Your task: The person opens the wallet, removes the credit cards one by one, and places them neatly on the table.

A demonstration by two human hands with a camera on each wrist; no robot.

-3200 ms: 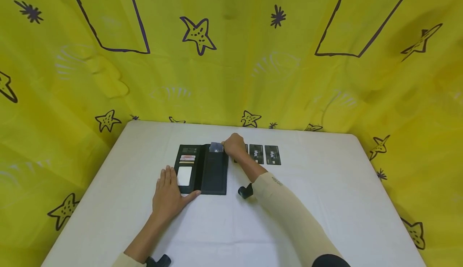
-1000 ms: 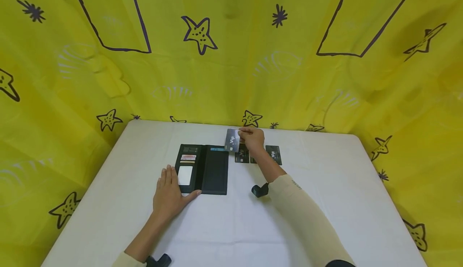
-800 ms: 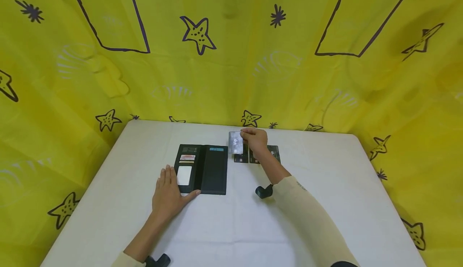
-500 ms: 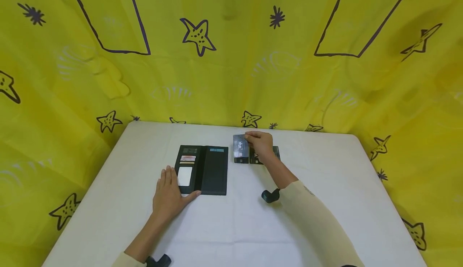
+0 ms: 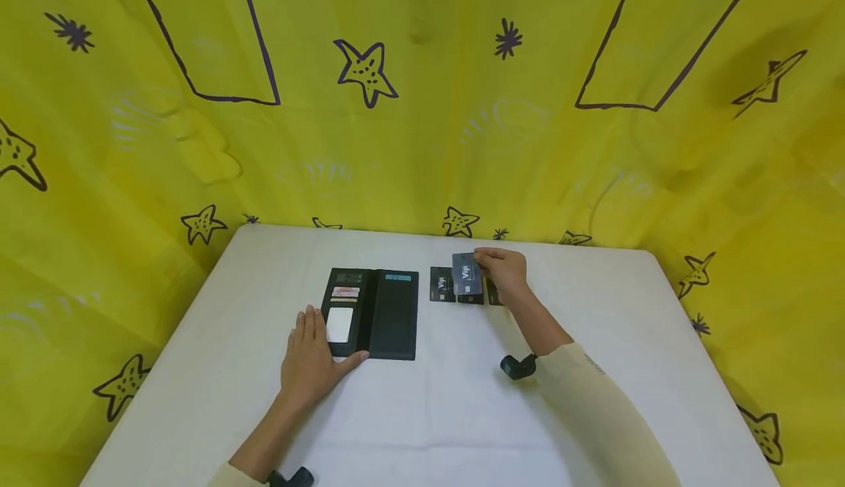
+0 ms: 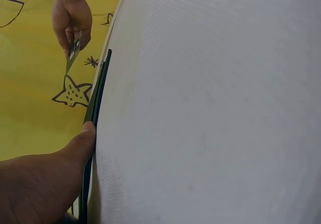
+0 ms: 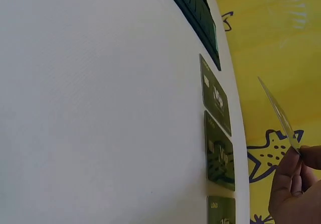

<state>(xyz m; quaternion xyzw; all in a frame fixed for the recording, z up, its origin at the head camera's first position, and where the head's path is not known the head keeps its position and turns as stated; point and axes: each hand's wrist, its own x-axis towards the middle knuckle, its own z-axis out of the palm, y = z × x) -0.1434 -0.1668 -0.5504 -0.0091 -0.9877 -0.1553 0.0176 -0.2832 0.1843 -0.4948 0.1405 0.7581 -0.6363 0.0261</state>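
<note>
An unfolded black wallet [image 5: 394, 322] lies on the white table, with cards in its left slots and a blue strip showing at the top of its right half. My left hand [image 5: 309, 362] rests with straight fingers along the wallet's left side, its thumb touching the bottom edge. Between thumb and fingers, my right hand [image 5: 507, 276] pinches a dark "Vip" card [image 5: 466, 274], raised off the table. Beneath and around it three similar cards lie in a row: a left card [image 7: 215, 94], a middle card [image 7: 219, 151] and a right card [image 7: 220, 211]. In the head view, the last two are partly covered.
The white table [image 5: 429, 414] reaches toward me and to both sides. Behind it hangs a yellow curtain [image 5: 422, 142] printed with starfish, close to the back edge. Each wrist carries a black camera mount [image 5: 518, 367].
The right hand has drawn the card away from the top of the wallet's right half and carried it rightward, over the row of cards. The left hand and wallet stay put.
</note>
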